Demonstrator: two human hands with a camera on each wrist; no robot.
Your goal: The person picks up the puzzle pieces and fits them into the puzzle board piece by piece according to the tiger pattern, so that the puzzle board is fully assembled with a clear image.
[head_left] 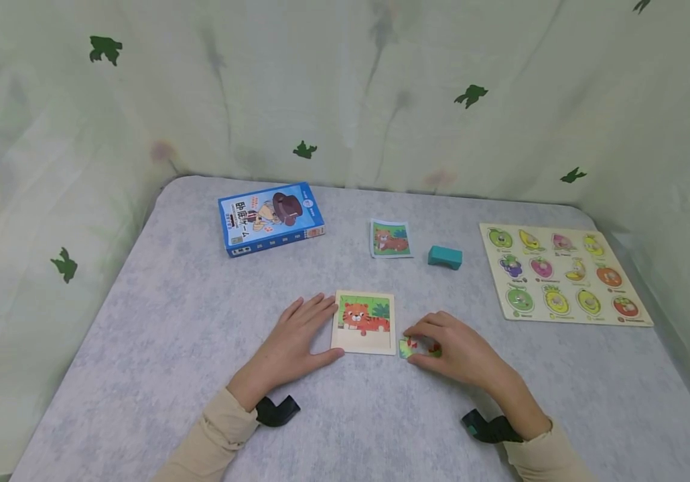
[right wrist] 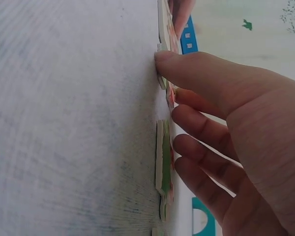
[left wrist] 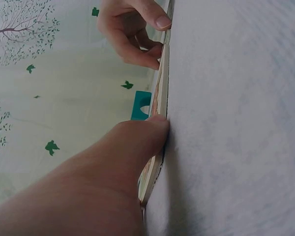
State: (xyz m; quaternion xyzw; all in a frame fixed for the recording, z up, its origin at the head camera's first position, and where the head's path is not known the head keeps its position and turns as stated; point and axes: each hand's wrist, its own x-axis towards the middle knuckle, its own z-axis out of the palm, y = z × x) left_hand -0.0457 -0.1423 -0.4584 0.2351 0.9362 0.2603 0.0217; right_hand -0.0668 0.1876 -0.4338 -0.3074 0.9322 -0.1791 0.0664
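A square wooden jigsaw tray (head_left: 366, 343) lies flat on the table, its upper half filled with a tiger picture and its lower half bare. My left hand (head_left: 297, 341) rests against the tray's left side, fingers extended, thumb at the lower left corner. Just right of the tray, my right hand (head_left: 462, 351) pinches a green and red jigsaw piece (head_left: 404, 349) between thumb and index finger. Under that hand's other fingers lies another loose piece (right wrist: 165, 157), partly covered in the head view.
Behind the tray are a picture card (head_left: 390, 239) of the tiger and a teal arched block (head_left: 445, 258). A blue game box (head_left: 269, 219) lies at the back left. To the right is a fruit puzzle board (head_left: 568, 274). Pale curtains (head_left: 345, 87) surround the table.
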